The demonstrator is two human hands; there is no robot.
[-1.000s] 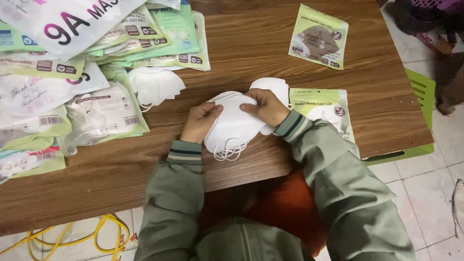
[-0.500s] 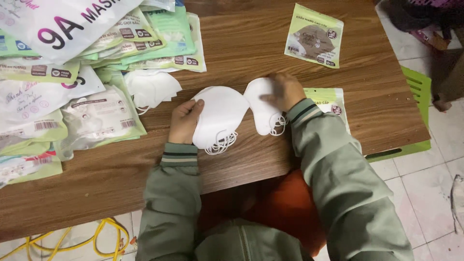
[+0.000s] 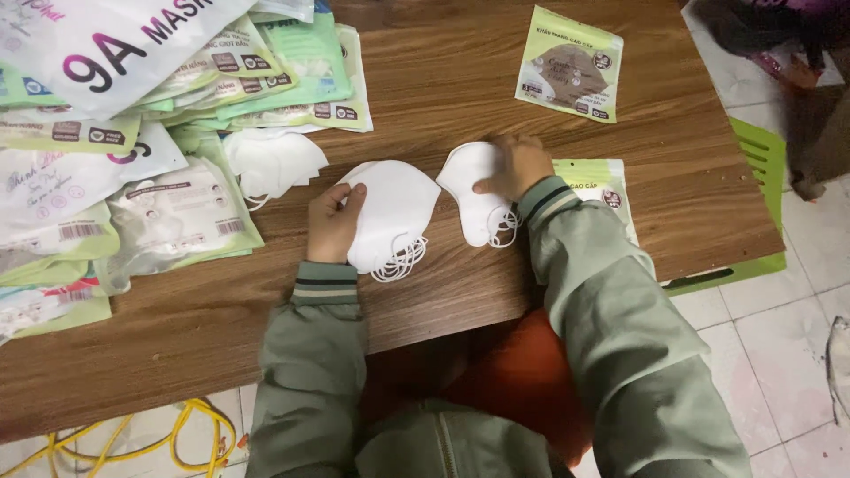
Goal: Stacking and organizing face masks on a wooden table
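— Looking at the wooden table [image 3: 460, 80] from where I stand, the heap of sealed mask packets [image 3: 133, 142] fills its whole left end, green and white, and runs off the picture's edge, so I can't count them.

— And the white masks?

— Two lots in hand. The left hand [image 3: 334, 223] pinches the edge of a stack of white masks [image 3: 394, 212], fingers curled round it; it lies flat near the table's front edge, pale ear loops fanned out beneath. How many are in it I can't tell, the layers blur together.

— The other?

— The right hand [image 3: 516, 165] lies on top of a single white mask [image 3: 474, 190], fingers bent, pressing down on it. That mask sits just right of the stack, apart from it, loops trailing at its lower end. Part of it is hidden under the fingers.

— Anything else?

— A green packet [image 3: 598, 181] half covered by the right sleeve, another green packet [image 3: 569, 64] well apart at the far side, and loose white masks [image 3: 270, 161] against the heap.
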